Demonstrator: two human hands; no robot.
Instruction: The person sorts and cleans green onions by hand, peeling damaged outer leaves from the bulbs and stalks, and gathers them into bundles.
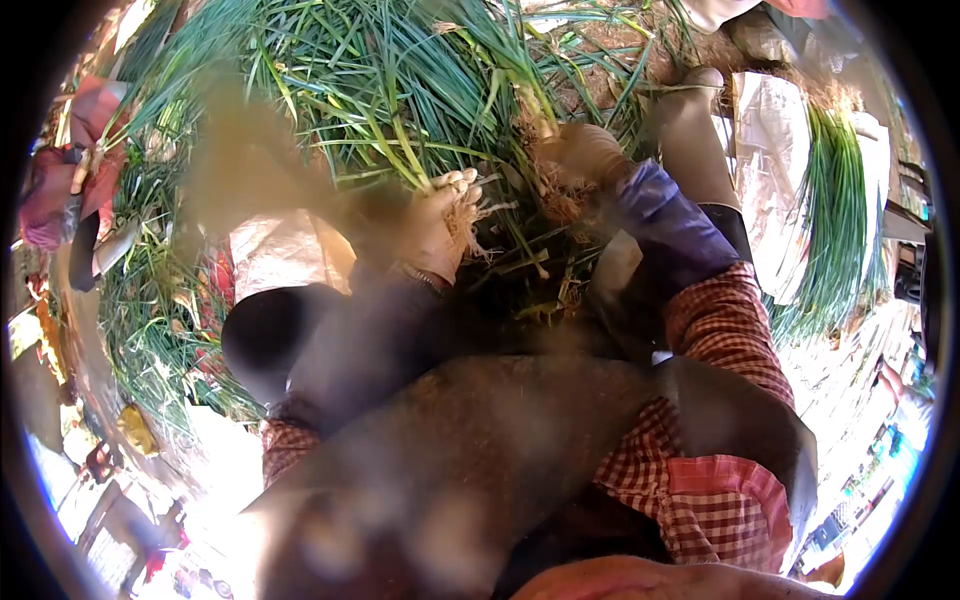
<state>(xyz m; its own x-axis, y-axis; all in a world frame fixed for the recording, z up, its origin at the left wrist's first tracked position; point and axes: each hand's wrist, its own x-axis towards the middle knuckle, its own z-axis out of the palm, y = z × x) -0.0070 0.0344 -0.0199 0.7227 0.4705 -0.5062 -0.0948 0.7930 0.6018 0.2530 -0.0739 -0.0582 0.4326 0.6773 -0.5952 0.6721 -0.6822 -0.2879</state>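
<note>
Long green stalks with pale, rooted ends [400, 90] lie heaped in front of me. My left hand [430, 235] is closed round the root end of a few stalks, the roots hanging down at its right side. Gloved, my right hand [580, 155] grips a second bunch [540, 105] near its brown, hairy roots. The two hands are apart, with loose leaves and root scraps [545, 270] between and below them. Blurred smears on the lens hide part of my left forearm.
At the right, a neat bundle of green stalks [835, 220] lies on white sacking [770, 150]. A co-worker's arm [85, 190] holding stalks shows at the far left. My boots and knees flank the heap. A yellow object [137, 429] lies lower left.
</note>
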